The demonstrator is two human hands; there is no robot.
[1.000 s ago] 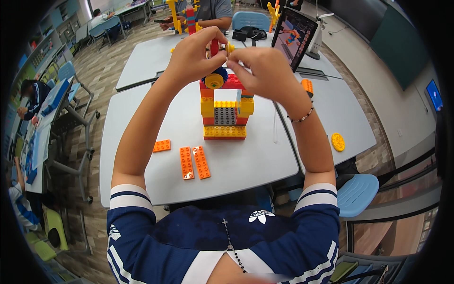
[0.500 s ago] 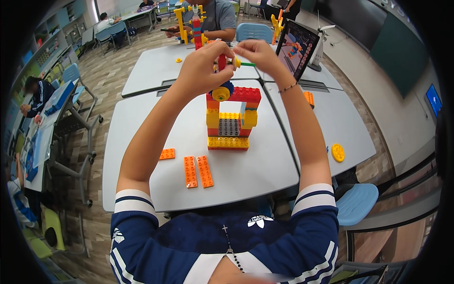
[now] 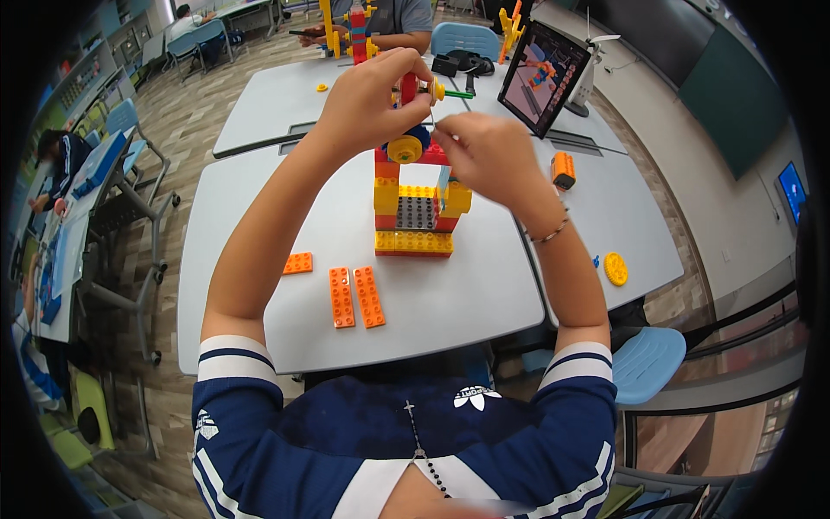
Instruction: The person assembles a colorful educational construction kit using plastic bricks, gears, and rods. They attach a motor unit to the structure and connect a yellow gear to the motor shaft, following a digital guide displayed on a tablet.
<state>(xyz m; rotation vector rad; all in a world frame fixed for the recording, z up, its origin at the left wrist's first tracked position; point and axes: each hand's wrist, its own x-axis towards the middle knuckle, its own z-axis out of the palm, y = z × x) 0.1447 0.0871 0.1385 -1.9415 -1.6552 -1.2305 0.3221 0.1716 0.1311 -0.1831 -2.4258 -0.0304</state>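
Wood-patterned floor (image 3: 194,121) runs around a pale grey surface (image 3: 467,294), with a person in a grey top (image 3: 405,17) on the far side. Near the middle of the surface stands a toy-brick model (image 3: 413,242), an upright frame in yellow and red with a dark grey studded plate (image 3: 415,212) low inside it. At the model's top, my left hand (image 3: 367,99) is curled closed around a red piece (image 3: 408,86); just right of its fingertips, a yellow wheel (image 3: 438,90) sits on a green rod (image 3: 458,94) pointing right. Just below that hand is a blue wheel with a yellow hub (image 3: 405,150). My right hand (image 3: 497,154) has its fingertips pinched together on a thin pale strand (image 3: 432,117) — it runs up toward the yellow wheel. Three flat orange bricks (image 3: 341,297) lie nearer me, left of the model — two side by side, the third partly hidden by my left forearm. On the adjoining tabletop to the right are an orange block (image 3: 563,170), a yellow gear (image 3: 616,269) and, farther back, an upright tablet (image 3: 540,78).
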